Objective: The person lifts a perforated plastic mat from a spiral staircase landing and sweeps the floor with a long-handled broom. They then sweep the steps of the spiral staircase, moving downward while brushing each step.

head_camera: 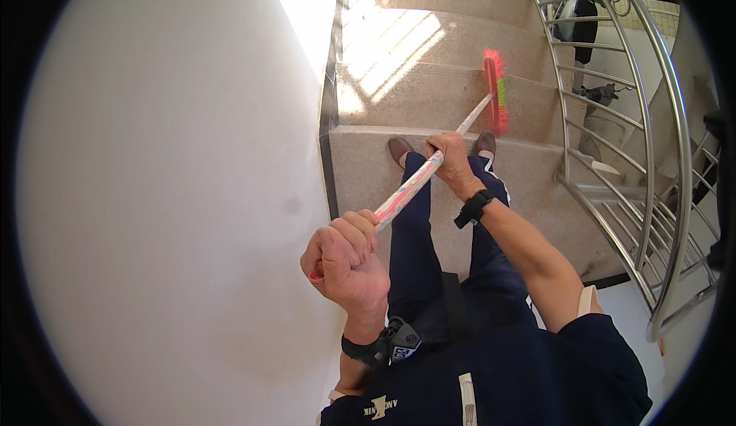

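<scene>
A broom with a patterned white and pink handle (405,195) slants across the view from lower left to upper right. My left hand (348,259) is wrapped around its top end, near the wall. Lower on the same handle, in front of my thighs, my right hand (451,158) grips it. At the far end, the broom head (493,92) has pink and green bristles and lies over a stair tread just past my right shoe (486,143). Whether the bristles touch the tread, I cannot tell.
Stone stairs (397,40) run ahead of my feet, with barred sunlight on several treads. A white wall (172,196) with a dark skirting (329,138) rises on the left. Along the right curves a stainless-steel railing (670,98). Beyond it stands a partly hidden motor scooter (577,20).
</scene>
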A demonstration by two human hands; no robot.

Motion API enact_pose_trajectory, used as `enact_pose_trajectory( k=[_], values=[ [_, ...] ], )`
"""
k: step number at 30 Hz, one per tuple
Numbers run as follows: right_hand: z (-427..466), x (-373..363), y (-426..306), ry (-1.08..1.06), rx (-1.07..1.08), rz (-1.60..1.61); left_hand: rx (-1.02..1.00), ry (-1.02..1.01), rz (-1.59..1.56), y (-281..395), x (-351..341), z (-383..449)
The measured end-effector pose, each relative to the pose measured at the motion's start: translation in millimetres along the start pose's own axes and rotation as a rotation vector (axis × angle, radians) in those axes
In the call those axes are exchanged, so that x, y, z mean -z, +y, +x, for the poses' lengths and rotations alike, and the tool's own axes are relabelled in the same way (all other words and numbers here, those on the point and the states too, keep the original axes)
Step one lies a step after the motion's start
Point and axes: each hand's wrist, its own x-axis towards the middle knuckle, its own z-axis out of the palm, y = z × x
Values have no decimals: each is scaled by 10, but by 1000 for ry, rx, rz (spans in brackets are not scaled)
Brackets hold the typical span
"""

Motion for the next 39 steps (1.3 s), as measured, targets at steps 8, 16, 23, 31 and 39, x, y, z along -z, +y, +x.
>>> enact_pose_trajectory(
  k=[8,16,23,31,39],
  values=[
    [772,-1264,-1264,205,129,305,-248,-292,379,1161,501,741],
    [598,-1067,-1881,157,258,366,-391,-304,291,1737,592,313],
    [423,-1245,-1629,-72,253,241,-235,32,383,1506,874,415],
    [693,-1542,-1826,94,261,396,-298,-254,541,1484,862,402],
    [300,-1417,-1827,-17,298,369,-233,-134,500,1726,797,73]
  ],
)
